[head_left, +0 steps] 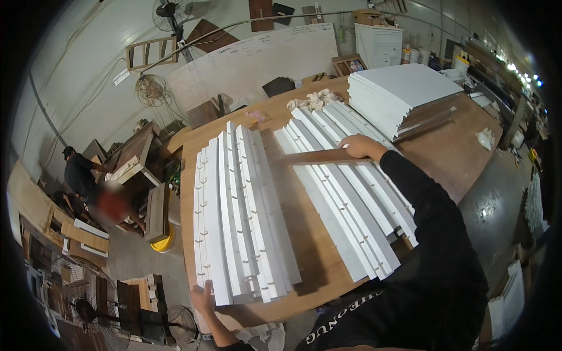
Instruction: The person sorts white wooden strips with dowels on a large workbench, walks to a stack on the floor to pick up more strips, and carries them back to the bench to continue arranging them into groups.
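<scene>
Two groups of long white strips lie side by side on a brown worktable, with small brown pieces spaced along them. My right hand (362,146) is closed round the right end of a flat brown wooden strip (316,157), which lies crosswise over the right group of white strips (345,205). At the near left corner of the left group of white strips (234,210), my left hand (203,297) touches the end of the outermost strip. Its fingers are apart, and part of its grip is hidden.
A stack of white panels (404,88) stands at the table's (468,134) far right. Crumpled cloth (316,99) lies beyond the right strips. Two people work at the left, near a yellow bucket (164,241). A standing fan (85,307) is at the lower left.
</scene>
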Demonstrator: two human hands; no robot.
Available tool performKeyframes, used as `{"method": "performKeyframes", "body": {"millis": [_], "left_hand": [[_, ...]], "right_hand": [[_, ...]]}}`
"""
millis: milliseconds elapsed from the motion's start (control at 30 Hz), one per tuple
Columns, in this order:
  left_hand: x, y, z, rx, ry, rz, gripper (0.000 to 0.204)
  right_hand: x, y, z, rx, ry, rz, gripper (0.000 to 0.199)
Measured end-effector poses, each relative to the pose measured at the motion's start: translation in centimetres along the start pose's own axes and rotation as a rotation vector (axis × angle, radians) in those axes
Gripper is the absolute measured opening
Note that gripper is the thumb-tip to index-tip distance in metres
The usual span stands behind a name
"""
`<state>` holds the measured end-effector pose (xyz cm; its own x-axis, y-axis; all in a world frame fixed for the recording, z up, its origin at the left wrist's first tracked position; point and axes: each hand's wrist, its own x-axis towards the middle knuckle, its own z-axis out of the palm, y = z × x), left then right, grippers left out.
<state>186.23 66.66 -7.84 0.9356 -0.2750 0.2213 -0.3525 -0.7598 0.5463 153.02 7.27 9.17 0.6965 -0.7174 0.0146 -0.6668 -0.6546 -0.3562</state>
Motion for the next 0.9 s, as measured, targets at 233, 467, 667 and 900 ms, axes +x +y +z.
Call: {"method": "performKeyframes", "body": {"millis": [233, 467, 667, 900], "left_hand": [[0.0, -0.4, -0.1, 0.078, -0.008, 0.010, 0.052], [0.5, 0.7, -0.7, 0.093, -0.014, 0.105, 0.049], [-0.1, -1.7, -1.1, 0.171, 0.047, 0.081, 0.044], [-0.3, -0.2, -0.1, 0.190, 0.038, 0.073, 0.039]], "right_hand": [[3.0, 3.2, -1.4, -0.266, -0.070, -0.326, 0.061], [9.4, 7.0, 0.5, -0.241, 0.096, -0.324, 0.047], [7.4, 4.8, -2.0, -0.146, -0.213, -0.273, 0.051], [-3.2, 5.2, -5.3, -0.038, -0.172, -0.181, 0.048]]}}
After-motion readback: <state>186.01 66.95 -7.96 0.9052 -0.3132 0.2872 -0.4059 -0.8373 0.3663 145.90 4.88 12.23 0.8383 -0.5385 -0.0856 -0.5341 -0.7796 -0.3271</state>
